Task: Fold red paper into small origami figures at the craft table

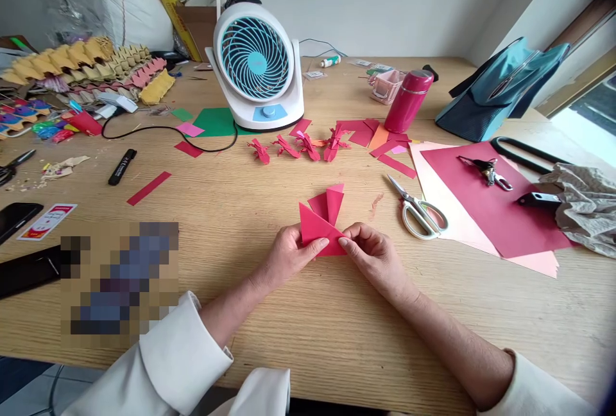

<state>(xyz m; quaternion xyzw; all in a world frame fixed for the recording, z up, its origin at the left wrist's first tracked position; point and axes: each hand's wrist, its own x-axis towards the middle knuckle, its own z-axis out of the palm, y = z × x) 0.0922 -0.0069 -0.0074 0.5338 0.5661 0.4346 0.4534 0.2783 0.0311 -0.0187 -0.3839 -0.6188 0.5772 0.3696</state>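
Note:
Between my two hands is a sheet of red paper [315,223], folded to a pointed triangular shape and held just above the table. My left hand [291,252] pinches its left side, thumb on top. At its right corner my right hand [373,252] pinches the edge between thumb and fingers. Just behind it lie more folded red paper pieces [333,203]. Farther back several small folded red paper figures [308,145] stand in a row. White-handled scissors [421,214] lie to the right of my right hand, blades partly apart.
A white fan [260,63] stands at the back, its black cable curving left. A pink flask [409,101], a teal bag [500,92] and large red sheets [481,210] with keys are on the right. A black marker [122,167] and phones [33,269] lie left.

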